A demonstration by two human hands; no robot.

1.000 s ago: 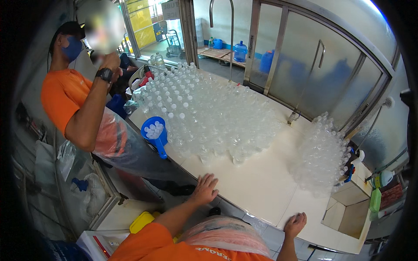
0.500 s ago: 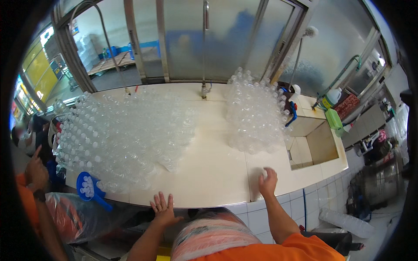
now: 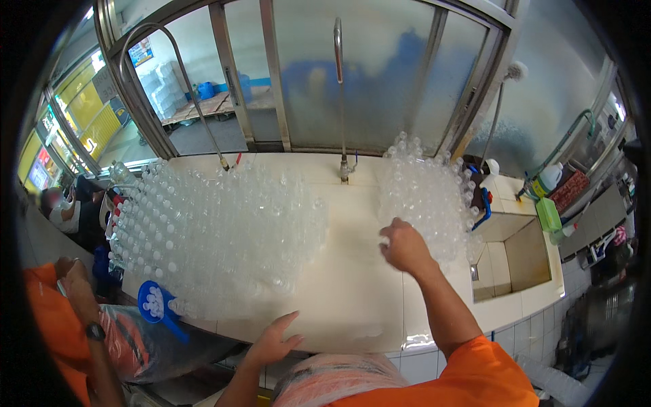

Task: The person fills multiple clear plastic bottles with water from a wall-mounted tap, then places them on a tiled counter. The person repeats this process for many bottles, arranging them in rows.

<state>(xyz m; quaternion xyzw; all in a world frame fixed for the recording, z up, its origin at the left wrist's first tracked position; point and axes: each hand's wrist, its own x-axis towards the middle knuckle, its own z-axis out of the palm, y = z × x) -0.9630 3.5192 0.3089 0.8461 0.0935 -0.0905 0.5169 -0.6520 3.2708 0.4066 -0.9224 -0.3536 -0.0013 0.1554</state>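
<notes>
A big batch of clear plastic bottles with white caps stands on the left half of the cream counter. A smaller batch of bottles stands at the right, by the sink. My right hand is stretched out to the near left edge of the smaller batch, fingers curled against the bottles. Whether it grips one is hidden. My left hand rests on the counter's front edge with its fingers spread and nothing in it.
A blue scoop with white caps lies at the counter's left front corner. A co-worker in orange stands at the left. A square sink is at the right. A tap rises at the back, before the windows.
My right hand left the counter's front edge and reached forward to the smaller bottle batch. My left hand stayed on the edge. The view swung further to the right.
</notes>
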